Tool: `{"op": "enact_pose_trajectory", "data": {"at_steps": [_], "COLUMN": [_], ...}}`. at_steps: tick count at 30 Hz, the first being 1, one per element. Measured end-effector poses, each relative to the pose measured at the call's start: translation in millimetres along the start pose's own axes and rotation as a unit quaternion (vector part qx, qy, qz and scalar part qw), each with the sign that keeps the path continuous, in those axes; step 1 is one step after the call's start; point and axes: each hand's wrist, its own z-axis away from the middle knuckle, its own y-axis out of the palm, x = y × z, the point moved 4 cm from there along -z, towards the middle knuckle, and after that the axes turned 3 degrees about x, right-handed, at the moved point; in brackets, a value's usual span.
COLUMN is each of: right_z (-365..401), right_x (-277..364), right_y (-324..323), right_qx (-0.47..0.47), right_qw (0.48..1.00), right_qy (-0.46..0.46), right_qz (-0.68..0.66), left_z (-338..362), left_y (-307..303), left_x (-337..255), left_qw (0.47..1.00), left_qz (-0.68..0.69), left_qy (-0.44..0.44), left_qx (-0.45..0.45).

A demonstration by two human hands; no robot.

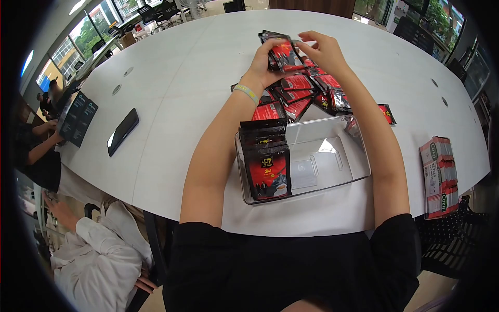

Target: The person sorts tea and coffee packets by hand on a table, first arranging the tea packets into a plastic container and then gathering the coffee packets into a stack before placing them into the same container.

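Note:
My left hand (261,67) is wrapped round a small stack of red-and-black coffee sachets (283,53) above the far side of a pile. Just to the right of that stack is my right hand (327,52), its thumb and fingers apart and nothing visible between them. Loose coffee sachets (297,83) lie heaped on the table beneath both hands. Nearer to me stands a clear plastic tray (332,179). A row of upright coffee sachets (267,171) fills its left end, and its right end is partly behind my right forearm.
A phone (123,131) lies on the white round table (171,99) to the left. At the right edge is a red-and-white package (440,177). One person holds a dark menu-like board (78,118); another in a white shirt (99,260) sits at lower left.

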Motion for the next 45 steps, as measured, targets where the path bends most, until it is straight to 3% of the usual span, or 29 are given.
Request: {"op": "enact_pose_trajectory", "data": {"at_steps": [3,6,9,10,13,16,18,19,21,23,25,26,30,33,35,41,45], "right_z": [0.1,12.5,15.8,16.1,14.3,8.0,2.3,1.9,2.0,2.9,5.2,6.4,7.6,9.1,11.7,12.8,11.4], "right_x": [-10.4,-6.8,-5.6,-3.9,3.2,13.5,26.4,26.9,35.2,37.0,45.6,44.2,49.1,50.4,54.4,53.4,53.8], "right_y": [-2.4,4.6,11.4,11.3,9.1,3.0,-5.3,-3.8,-9.6,1.2,10.5,14.8,10.8,9.5,10.6,7.8,3.5], "right_qx": [0.019,0.193,0.264,0.265,0.275,0.205,0.078,0.078,-0.057,-0.028,0.024,0.064,0.102,0.103,0.036,-0.024,-0.003], "right_qw": [0.995,0.932,0.901,0.901,0.893,0.932,0.966,0.966,0.994,0.99,0.972,0.977,0.982,0.982,0.958,0.954,0.943], "right_qy": [0.026,0.119,0.088,0.087,0.076,0.061,0.022,0.02,-0.09,-0.13,-0.204,-0.171,-0.107,-0.156,-0.274,-0.259,-0.288], "right_qz": [0.096,0.284,0.332,0.332,0.348,0.292,0.246,0.246,-0.008,-0.045,-0.117,-0.111,-0.121,-0.032,0.082,0.152,0.166], "left_z": [-1.6,3.4,2.4,-0.8,-1.3,-1.3,-1.1,-0.6,-1.1,-2.2,2.8,-1.6,0.9,1.5,1.0,2.8,1.4], "left_y": [-8.5,-28.3,-41.1,-43.9,-42.4,-38.0,-33.2,-30.8,-24.5,-21.2,-8.6,-11.2,-6.0,-3.1,1.2,17.4,24.5], "left_x": [-7.5,-14.8,-18.3,-19.2,-15.5,-9.9,-7.8,-7.6,-6.5,-4.7,-9.6,-8.3,-11.7,-14.0,-14.7,-12.4,-11.0], "left_qw": [0.997,0.985,0.982,0.987,0.989,0.99,0.994,0.994,0.997,0.998,0.998,0.997,0.997,0.996,0.995,0.991,0.991], "left_qz": [0.061,0.087,0.091,0.122,0.097,0.093,0.076,0.077,0.059,0.063,0.048,0.052,0.038,-0.042,-0.026,-0.075,-0.057], "left_qy": [0.023,0.04,0.059,0.036,0.04,0.019,0.002,0.004,-0.002,-0.013,0.033,0.009,0.027,0.034,0.068,0.021,0.039], "left_qx": [-0.036,-0.143,-0.154,-0.093,-0.102,-0.103,-0.078,-0.078,-0.041,-0.029,0.008,0.055,0.058,0.075,0.068,0.111,0.112]}}
